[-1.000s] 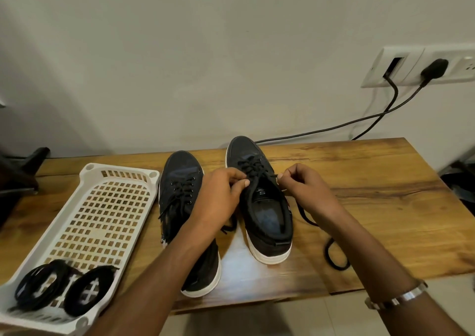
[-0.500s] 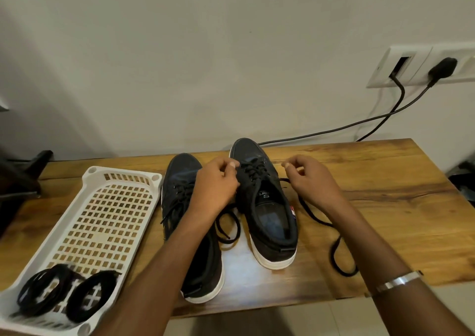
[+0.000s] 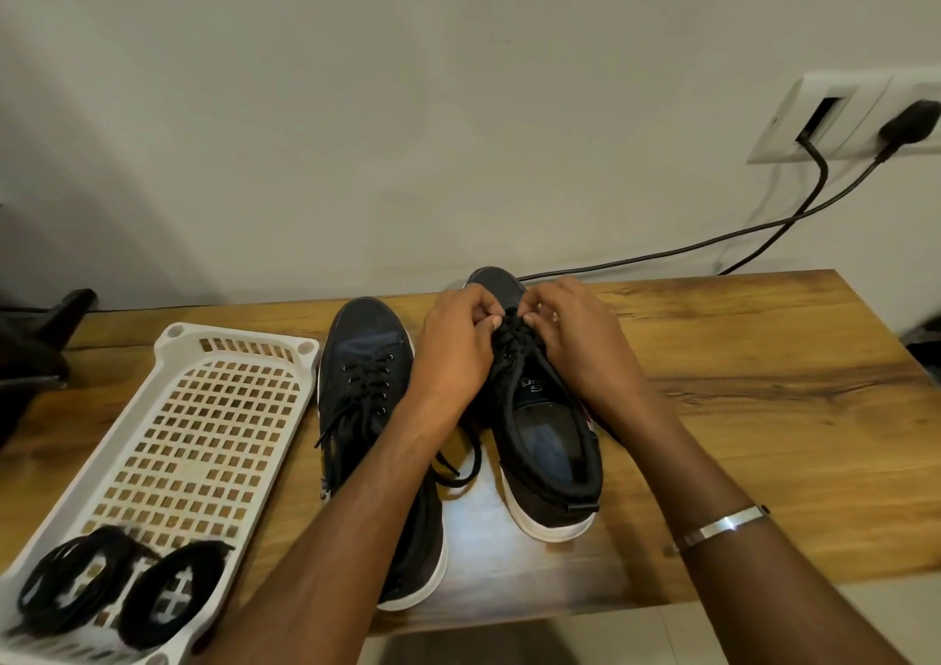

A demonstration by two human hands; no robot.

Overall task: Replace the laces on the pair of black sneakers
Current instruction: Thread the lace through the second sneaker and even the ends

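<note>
Two black sneakers with white soles stand side by side on the wooden table point(image 3: 764, 410), toes towards the wall. The left sneaker point(image 3: 366, 359) is laced, its lace ends loose. Over the right sneaker point(image 3: 545, 440) both hands meet near the toe end of the lacing. My left hand point(image 3: 453, 348) and my right hand point(image 3: 575, 338) each pinch the black lace point(image 3: 514, 333) there with curled fingers. A loose end of lace point(image 3: 458, 466) loops onto the table between the shoes. Two coiled black laces point(image 3: 122, 588) lie in the near end of the white tray.
The white perforated plastic tray point(image 3: 203, 430) lies at the left of the table. Black cables point(image 3: 713, 242) run from a wall socket point(image 3: 840, 119) down behind the table. A dark object point(image 3: 30, 348) stands past the table's left edge. My right wrist carries a metal bangle point(image 3: 723, 527).
Both hands moved forward and together, from the sides of the right sneaker to the lacing near its toe. The lace that trailed on the table at the right is no longer visible there.
</note>
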